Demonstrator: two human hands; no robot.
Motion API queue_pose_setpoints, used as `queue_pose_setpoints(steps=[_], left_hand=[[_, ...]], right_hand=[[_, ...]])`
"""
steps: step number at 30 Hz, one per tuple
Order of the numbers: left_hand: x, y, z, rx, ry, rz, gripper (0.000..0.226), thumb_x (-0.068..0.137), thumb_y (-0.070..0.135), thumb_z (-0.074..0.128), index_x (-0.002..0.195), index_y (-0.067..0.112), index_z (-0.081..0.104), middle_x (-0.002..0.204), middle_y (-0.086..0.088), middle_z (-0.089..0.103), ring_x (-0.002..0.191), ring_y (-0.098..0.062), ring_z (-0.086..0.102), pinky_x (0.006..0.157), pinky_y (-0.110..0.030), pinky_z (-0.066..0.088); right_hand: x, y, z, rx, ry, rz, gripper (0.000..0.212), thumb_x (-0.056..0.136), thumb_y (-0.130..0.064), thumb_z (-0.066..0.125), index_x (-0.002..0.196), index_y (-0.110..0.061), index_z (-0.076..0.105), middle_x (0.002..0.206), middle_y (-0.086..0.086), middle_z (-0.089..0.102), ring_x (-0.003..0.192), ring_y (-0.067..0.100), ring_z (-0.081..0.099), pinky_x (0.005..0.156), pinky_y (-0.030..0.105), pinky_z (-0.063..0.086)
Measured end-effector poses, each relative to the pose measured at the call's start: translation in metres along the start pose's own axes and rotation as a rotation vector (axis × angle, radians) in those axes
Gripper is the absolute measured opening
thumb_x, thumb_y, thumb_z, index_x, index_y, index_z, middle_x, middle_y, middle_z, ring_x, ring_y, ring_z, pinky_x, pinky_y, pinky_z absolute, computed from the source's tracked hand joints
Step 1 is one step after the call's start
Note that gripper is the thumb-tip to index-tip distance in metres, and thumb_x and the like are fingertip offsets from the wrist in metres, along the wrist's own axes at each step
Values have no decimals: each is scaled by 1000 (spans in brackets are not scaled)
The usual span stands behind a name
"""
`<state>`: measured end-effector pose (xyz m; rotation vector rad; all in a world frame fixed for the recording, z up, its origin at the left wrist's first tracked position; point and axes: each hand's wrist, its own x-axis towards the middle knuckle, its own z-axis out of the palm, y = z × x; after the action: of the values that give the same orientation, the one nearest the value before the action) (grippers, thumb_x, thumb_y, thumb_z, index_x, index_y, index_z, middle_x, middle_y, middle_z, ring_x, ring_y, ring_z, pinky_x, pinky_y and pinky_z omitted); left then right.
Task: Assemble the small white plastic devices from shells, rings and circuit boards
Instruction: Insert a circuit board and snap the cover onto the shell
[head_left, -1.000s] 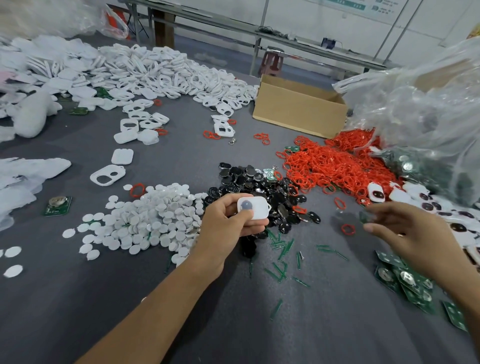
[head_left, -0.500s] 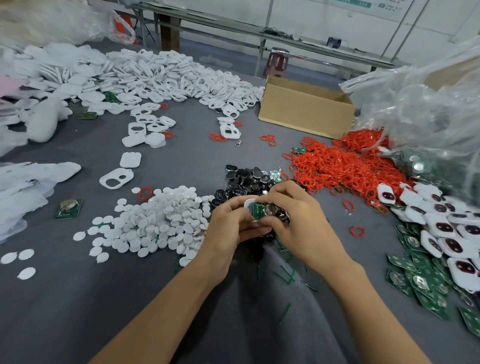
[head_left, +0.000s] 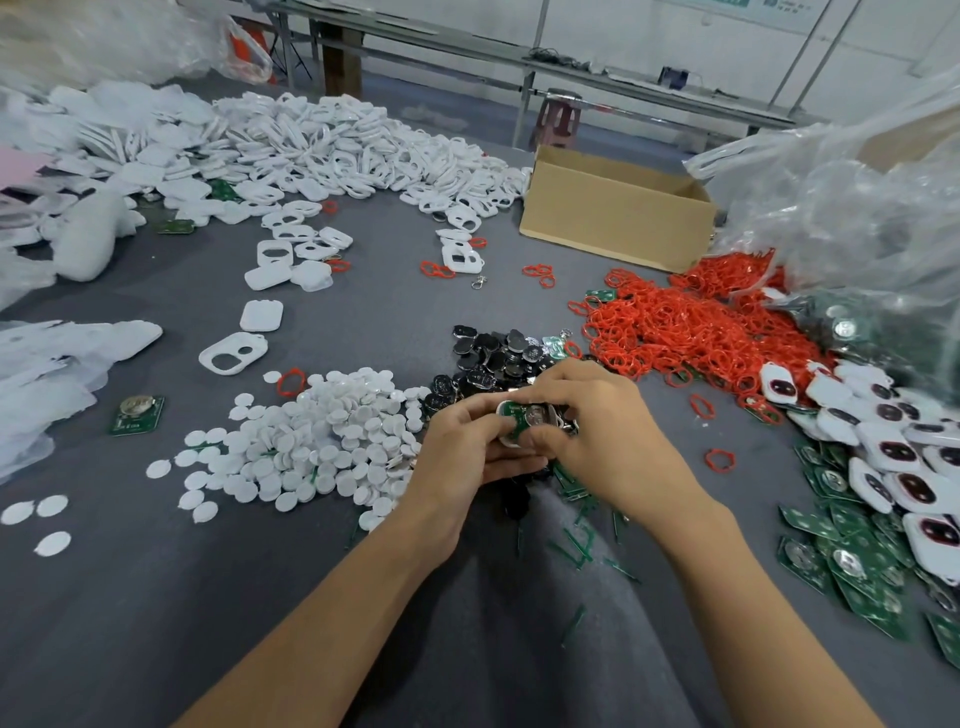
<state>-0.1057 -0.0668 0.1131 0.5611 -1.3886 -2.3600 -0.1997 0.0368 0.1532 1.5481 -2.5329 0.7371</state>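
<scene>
Both hands meet over the middle of the grey table. My left hand grips a small white shell, mostly hidden by the fingers. My right hand pinches a green circuit board with a round silver cell and holds it on the shell. A pile of white round discs lies to the left, black parts just beyond the hands, red rings to the right. Loose green circuit boards and half-built white devices lie at the far right.
A large heap of white shells fills the back left. A cardboard box stands at the back, clear plastic bags to its right. A single circuit board lies at the left. Green slivers litter the cloth near my wrists.
My right hand came in from the right with a circuit board and joined my left hand at the shell. Since half a second ago the hands have barely moved.
</scene>
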Motion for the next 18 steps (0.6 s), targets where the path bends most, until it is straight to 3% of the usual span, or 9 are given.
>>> queue_pose_setpoints(steps=[4, 8, 18], left_hand=[[-2, 1, 2, -11, -5, 8, 23, 98, -4, 44, 100, 2, 66, 80, -11, 74, 68, -21, 72, 67, -32, 61], [-3, 2, 1, -49, -5, 2, 23, 98, -4, 43, 102, 2, 65, 80, -11, 75, 69, -22, 73, 64, -28, 61], [-3, 1, 1, -34, -1, 12, 21, 97, -4, 48, 103, 3, 67, 86, -9, 74, 75, -20, 72, 71, -32, 61]], right_hand=[[-1, 2, -3, 58, 10, -15, 31, 74, -11, 77, 103, -20, 74, 92, -5, 62, 83, 4, 47, 74, 6, 33], [-1, 5, -6, 47, 52, 1, 20, 75, -12, 78, 94, -14, 73, 93, -2, 65, 80, 10, 54, 75, 20, 43], [0, 3, -10, 44, 35, -14, 11, 74, -12, 76, 84, -11, 70, 89, 2, 67, 75, 15, 59, 74, 34, 51]])
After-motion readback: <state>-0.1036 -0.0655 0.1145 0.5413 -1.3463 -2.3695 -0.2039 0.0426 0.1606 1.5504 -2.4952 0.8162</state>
